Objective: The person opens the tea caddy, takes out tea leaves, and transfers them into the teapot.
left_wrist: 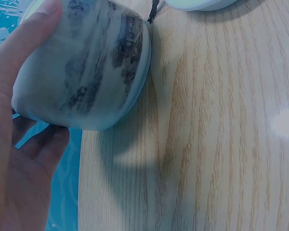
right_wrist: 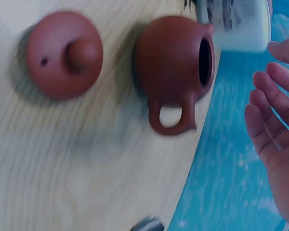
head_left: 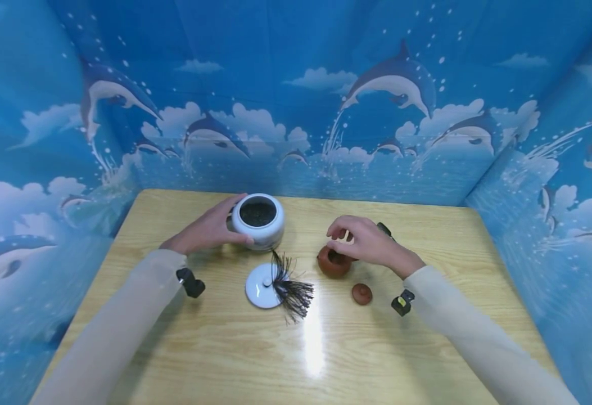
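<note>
A white jar with dark painted markings stands at the table's back left, its mouth uncovered and dark loose contents inside. My left hand grips its side, thumb on the near wall and fingers reaching round behind. Over a small reddish-brown teapot hovers my right hand, loosely bent. In the right wrist view nothing shows between its fingers, which are apart from the teapot. The teapot's opening is uncovered; its brown lid lies on the table, knob up.
The jar's white lid lies in front of it, with a dark bristly tuft across its right side. A small black object is partly hidden behind my right hand. A dolphin-print cloth borders the wooden table.
</note>
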`<control>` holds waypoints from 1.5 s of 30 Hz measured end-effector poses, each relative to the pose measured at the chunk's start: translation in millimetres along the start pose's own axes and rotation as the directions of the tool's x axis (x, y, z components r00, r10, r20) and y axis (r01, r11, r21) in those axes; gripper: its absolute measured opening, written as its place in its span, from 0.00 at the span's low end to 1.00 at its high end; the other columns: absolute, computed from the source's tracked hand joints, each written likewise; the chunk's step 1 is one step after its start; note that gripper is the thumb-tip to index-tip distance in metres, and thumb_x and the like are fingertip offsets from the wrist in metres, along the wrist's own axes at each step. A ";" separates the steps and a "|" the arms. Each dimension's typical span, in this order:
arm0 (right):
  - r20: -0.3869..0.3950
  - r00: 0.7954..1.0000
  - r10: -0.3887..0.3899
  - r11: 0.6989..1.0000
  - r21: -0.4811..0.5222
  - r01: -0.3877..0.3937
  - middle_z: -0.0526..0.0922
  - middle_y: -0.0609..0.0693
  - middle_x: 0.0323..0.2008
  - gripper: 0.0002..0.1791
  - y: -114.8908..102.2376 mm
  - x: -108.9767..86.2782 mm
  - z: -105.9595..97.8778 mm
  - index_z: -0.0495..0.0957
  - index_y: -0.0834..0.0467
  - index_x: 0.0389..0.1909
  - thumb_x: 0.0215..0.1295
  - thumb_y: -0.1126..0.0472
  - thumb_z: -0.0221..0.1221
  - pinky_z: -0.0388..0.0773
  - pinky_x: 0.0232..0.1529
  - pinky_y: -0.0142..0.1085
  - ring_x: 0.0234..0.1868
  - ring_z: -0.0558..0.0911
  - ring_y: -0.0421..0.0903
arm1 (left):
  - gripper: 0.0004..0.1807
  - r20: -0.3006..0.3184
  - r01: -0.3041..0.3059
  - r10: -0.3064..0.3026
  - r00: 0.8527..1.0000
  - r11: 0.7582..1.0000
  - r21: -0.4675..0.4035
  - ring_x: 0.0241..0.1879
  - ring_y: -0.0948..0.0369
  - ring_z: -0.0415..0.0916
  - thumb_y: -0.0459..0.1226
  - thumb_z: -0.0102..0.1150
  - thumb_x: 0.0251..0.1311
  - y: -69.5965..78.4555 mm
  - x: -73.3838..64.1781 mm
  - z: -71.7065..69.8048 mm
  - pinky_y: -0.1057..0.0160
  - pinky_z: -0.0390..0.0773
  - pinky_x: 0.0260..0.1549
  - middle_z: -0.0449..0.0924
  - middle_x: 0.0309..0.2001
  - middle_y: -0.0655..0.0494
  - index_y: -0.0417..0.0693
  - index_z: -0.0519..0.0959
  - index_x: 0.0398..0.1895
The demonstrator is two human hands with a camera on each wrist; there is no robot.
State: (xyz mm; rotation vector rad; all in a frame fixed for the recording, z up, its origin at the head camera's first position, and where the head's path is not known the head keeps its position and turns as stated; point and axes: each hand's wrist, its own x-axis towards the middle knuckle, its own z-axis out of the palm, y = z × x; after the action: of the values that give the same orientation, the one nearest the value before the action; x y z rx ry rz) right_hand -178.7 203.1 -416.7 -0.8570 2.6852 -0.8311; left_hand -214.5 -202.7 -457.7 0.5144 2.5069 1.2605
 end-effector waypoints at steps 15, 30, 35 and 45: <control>-0.158 0.975 0.154 0.987 -0.019 -0.159 0.88 0.50 0.45 0.14 57.6 -32.8 -25.4 0.86 0.60 0.55 0.78 0.55 0.66 0.84 0.45 0.44 0.44 0.83 0.46 | 0.73 0.009 0.001 -0.001 1.000 1.000 0.005 0.86 0.48 0.54 0.62 0.87 0.45 -2.7 0.1 -1.9 0.32 0.57 0.83 0.54 0.88 0.55 0.59 0.51 0.91; -0.176 0.936 0.304 0.951 -0.002 -0.310 0.88 0.55 0.43 0.14 106.4 -71.6 -28.2 0.84 0.62 0.55 0.78 0.57 0.66 0.85 0.48 0.47 0.44 0.85 0.49 | 0.73 0.007 0.010 -0.010 1.000 1.000 0.015 0.86 0.48 0.55 0.62 0.87 0.46 -1.3 -1.5 -1.7 0.32 0.58 0.83 0.54 0.88 0.56 0.60 0.50 0.91; -0.165 0.920 0.355 0.933 -0.003 -0.360 0.89 0.55 0.43 0.17 118.0 -82.9 -26.3 0.84 0.63 0.57 0.78 0.55 0.66 0.83 0.44 0.44 0.43 0.85 0.49 | 0.73 0.007 0.007 -0.007 1.000 1.000 0.023 0.86 0.48 0.54 0.63 0.86 0.45 -2.0 -0.4 -1.7 0.32 0.58 0.83 0.54 0.88 0.54 0.59 0.50 0.91; -0.115 0.904 0.412 0.908 -0.028 -0.418 0.88 0.55 0.43 0.24 134.0 -97.3 -18.6 0.83 0.65 0.57 0.73 0.50 0.71 0.81 0.43 0.40 0.42 0.83 0.46 | 0.74 0.009 0.008 -0.008 1.000 1.000 0.021 0.86 0.48 0.54 0.65 0.86 0.45 -2.4 -0.5 -2.5 0.33 0.58 0.83 0.52 0.89 0.54 0.58 0.50 0.91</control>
State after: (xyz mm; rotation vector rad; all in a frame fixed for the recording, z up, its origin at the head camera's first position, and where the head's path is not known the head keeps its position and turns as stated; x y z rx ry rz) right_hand -169.3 358.6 -475.8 -0.2281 2.8359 -0.7226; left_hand -215.5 -206.0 -458.1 0.5130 2.5152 1.2272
